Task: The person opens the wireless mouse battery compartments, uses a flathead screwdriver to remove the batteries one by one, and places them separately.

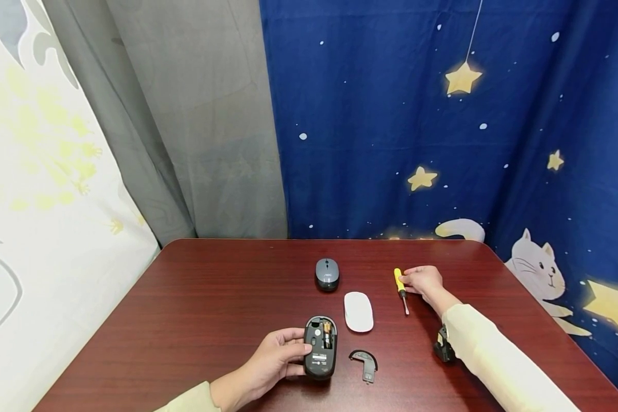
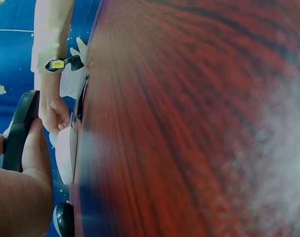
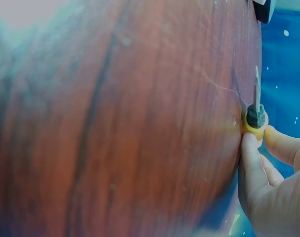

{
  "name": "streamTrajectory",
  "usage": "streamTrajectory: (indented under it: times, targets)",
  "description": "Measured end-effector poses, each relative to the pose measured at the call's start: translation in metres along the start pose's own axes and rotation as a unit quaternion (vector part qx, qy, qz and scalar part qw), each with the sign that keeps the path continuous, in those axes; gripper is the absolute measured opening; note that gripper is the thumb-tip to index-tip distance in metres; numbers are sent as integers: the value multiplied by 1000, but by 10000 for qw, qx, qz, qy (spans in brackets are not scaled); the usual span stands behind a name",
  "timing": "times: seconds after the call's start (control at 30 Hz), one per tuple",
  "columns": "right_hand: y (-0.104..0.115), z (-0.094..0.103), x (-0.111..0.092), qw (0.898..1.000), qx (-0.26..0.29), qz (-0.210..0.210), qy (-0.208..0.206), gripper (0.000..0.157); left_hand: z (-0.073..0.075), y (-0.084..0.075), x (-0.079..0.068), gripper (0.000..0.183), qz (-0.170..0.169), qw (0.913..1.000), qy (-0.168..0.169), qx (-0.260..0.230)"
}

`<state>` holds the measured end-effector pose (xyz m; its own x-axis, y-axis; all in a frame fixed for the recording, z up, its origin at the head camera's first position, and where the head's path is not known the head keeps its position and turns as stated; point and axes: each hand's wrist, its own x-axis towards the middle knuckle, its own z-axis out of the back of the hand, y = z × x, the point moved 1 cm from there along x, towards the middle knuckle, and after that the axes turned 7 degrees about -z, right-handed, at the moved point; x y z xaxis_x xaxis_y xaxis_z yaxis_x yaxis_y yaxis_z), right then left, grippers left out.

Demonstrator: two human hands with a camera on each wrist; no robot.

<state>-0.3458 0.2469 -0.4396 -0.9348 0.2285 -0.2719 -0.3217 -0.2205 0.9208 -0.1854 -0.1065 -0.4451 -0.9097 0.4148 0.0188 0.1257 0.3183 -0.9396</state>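
Note:
My left hand [image 1: 274,361] grips a black computer mouse [image 1: 320,366], its underside facing up. The battery compartment is uncovered and a battery [image 1: 327,335] shows inside. In the left wrist view the mouse [image 2: 21,129] is edge-on between thumb and fingers, raised off the table. At the right, my right hand [image 1: 423,280] pinches the yellow handle of a screwdriver [image 1: 399,279], whose metal tip points toward the table's front. In the right wrist view thumb and fingertips hold the screwdriver [image 3: 256,111] close to the tabletop. A curved black battery cover [image 1: 368,369] lies right of the mouse.
A white mouse [image 1: 358,312] lies mid-table, with a dark grey mouse [image 1: 327,273] farther back. The reddish-brown wooden table [image 1: 211,297] has rounded back corners. Behind it hang a grey curtain [image 1: 206,114] and a blue star-patterned curtain [image 1: 371,114].

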Motion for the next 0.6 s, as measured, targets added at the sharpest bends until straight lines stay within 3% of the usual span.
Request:
streamTrajectory:
  times: [0.43, 0.6]
  targets:
    - [13, 8, -7, 9998, -101, 175, -43, 36, 1, 0, 0, 40, -23, 10000, 43, -29]
    - [21, 9, -14, 9985, 270, 389, 282, 41, 1, 0, -1, 40, -6, 10000, 30, -32]
